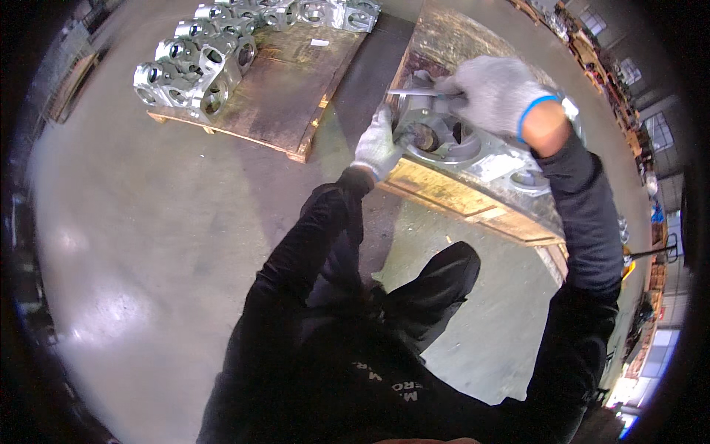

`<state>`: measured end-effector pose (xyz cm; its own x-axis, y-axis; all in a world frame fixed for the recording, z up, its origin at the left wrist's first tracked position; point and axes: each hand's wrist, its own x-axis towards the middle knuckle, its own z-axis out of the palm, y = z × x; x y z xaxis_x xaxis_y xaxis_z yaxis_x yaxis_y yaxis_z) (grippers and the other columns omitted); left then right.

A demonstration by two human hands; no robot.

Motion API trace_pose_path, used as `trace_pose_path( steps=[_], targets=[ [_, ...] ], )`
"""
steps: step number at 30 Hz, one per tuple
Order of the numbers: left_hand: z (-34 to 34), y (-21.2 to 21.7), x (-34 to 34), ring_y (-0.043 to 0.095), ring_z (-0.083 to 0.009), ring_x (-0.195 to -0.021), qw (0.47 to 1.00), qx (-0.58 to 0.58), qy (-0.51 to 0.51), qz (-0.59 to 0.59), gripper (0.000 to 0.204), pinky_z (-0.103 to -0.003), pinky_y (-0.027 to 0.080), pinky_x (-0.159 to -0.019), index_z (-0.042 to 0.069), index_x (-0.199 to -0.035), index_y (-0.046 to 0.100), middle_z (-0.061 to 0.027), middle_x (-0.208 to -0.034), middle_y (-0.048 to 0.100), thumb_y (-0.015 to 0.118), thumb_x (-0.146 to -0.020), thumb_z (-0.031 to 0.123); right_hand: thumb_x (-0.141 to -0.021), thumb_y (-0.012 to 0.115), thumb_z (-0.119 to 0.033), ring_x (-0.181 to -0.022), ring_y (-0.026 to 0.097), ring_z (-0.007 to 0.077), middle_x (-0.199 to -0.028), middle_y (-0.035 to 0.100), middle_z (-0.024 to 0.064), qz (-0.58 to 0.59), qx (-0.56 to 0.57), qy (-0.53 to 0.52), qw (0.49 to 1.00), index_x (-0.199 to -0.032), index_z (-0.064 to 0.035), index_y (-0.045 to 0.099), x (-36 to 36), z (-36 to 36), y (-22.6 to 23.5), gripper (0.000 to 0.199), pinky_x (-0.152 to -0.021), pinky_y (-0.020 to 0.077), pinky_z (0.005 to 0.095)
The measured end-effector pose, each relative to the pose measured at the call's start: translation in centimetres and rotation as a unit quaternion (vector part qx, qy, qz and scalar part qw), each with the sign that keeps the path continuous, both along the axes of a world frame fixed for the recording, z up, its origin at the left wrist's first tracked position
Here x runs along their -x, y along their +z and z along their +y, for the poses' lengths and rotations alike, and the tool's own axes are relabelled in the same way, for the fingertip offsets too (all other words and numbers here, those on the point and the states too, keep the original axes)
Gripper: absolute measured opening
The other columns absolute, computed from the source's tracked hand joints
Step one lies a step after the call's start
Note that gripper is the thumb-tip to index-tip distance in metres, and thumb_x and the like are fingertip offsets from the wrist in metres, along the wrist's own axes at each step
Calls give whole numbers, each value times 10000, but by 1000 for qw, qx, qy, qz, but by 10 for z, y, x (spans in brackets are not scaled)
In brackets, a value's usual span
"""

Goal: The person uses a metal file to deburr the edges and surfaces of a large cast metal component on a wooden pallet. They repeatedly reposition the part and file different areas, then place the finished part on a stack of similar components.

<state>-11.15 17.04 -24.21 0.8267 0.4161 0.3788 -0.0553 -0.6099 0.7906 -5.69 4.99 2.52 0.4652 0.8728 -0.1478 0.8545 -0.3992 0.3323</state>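
A silvery metal casting (462, 157) with large round openings lies on a wooden pallet in front of me. My left hand (378, 145), in a pale knit glove, grips the casting's left edge. Above the casting's far part is my right hand (489, 95), gloved with a blue cuff band and slightly smeared by motion. Its fingers are closed around a thin, flat, pale tool (413, 92) that points left. The tool's exact kind cannot be made out, and the glove hides its other end.
The wooden pallet (473, 201) under the casting has a raised near edge. To the left, a second pallet (292, 92) carries several similar castings (196, 74). Grey floor (163, 244) lies around my legs. A pallet jack's handle (658, 251) shows at far right.
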Motion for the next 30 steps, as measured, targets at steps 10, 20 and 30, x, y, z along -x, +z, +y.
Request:
trace_pose_path(
  steps=[10, 20, 30],
  targets=[
    [-24, -8, 126, 674, -264, -1175, 945, 314, -17, -87, 504, -351, 539, -998, 11, -1375, 546, -201, -1280, 665, 769, -931, 98, -826, 687, -119, -928, 758, 344, -942, 770, 163, -57, 19, -40, 997, -1057, -181, 826, 34, -5, 2, 277, -796, 613, 461],
    [-54, -6, 143, 653, -178, -1150, 907, 393, -128, -79, 346, -313, 518, -1009, -15, -1360, 572, -114, -1256, 688, 652, -1033, 66, -821, 683, -139, -838, 765, 358, -870, 766, 172, -64, -66, 45, 995, -879, -75, 795, 41, -14, -16, 141, -711, 614, 459],
    [-42, -22, 124, 674, -314, -1132, 760, 620, -195, 9, 849, -435, 544, -1004, -61, -1447, 486, -232, -1313, 659, 325, -1071, 684, -1005, 607, -531, -743, 741, 303, -804, 719, 179, 316, -256, -194, 892, -1364, -198, 675, 88, -110, -159, 494, -667, 585, 415]
  ],
)
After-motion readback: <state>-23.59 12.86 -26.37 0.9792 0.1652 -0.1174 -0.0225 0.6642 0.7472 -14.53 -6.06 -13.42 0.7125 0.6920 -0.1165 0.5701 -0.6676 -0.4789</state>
